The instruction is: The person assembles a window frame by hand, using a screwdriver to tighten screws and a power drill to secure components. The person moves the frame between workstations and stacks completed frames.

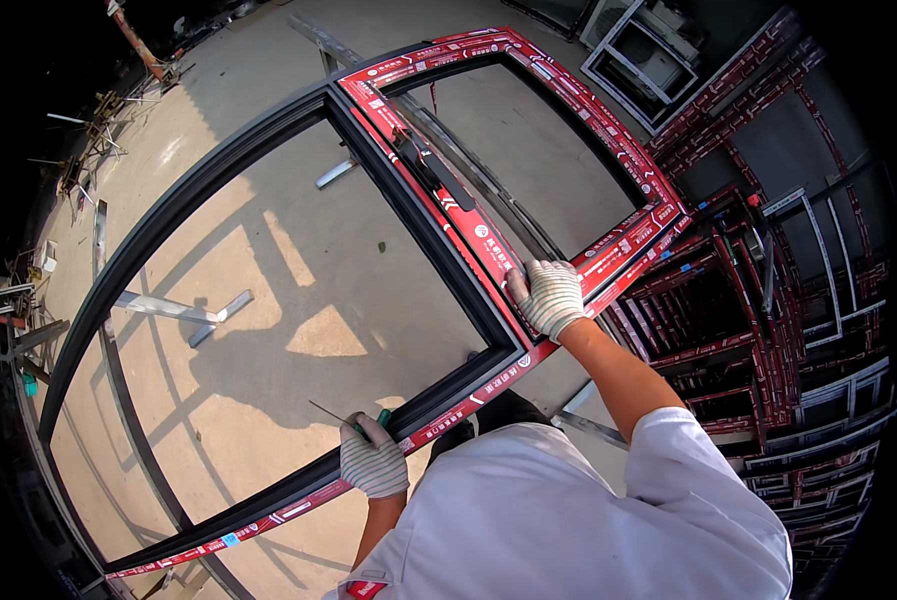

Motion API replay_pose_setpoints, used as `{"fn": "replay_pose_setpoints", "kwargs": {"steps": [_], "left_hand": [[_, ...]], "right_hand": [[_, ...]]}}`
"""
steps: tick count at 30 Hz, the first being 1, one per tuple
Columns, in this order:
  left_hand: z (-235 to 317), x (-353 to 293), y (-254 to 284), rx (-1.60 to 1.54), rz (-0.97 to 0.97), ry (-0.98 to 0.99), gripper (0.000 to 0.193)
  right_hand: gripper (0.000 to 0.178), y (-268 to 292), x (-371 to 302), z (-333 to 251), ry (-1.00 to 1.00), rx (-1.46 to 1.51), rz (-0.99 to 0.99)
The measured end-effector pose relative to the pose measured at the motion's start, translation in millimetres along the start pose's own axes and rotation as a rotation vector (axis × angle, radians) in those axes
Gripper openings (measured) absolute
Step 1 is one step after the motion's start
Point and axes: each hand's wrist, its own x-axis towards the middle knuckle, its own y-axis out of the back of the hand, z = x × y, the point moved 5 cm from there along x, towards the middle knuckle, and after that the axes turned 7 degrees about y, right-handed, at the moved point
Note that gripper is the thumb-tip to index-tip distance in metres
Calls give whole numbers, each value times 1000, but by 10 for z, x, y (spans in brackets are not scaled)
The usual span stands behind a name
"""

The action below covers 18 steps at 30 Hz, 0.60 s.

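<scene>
Leans over a window frame [481,243].
Clasps screwdriver [383,417] in left hand [373,462], lower centre; lays right hand [553,297] on frame, right of centre; cannot tell if gripping.

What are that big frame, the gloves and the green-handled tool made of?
Frame: probably metal, perhaps aluminium; dark satin bars with crisp edges, partly covered by red printed film, likely plastic.
Gloves: apparently knitted fabric, matte, with pale stripes.
Tool: handle perhaps plastic, being evenly green; slim, straight shaft probably steel, too small to be sure.
</scene>
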Motion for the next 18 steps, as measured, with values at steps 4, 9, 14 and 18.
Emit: {"fn": "replay_pose_setpoints", "kwargs": {"steps": [4, 9, 14, 18], "left_hand": [[-100, 4, -92, -100, -57, -11, 32], [-58, -20, -76, -60, -33, -29, 33], [-116, -38, -83, -31, 32, -102, 34], [-35, -60, -32, 164, 87, -98, 34]], "right_hand": [[57, 34, 24, 30, -59, 19, -92], [61, 53, -18, 55, -94, 3, -112], [75, -18, -210, -8, -23, 27, 27], [81, -185, -586, -78, 78, 59, 218]]}}
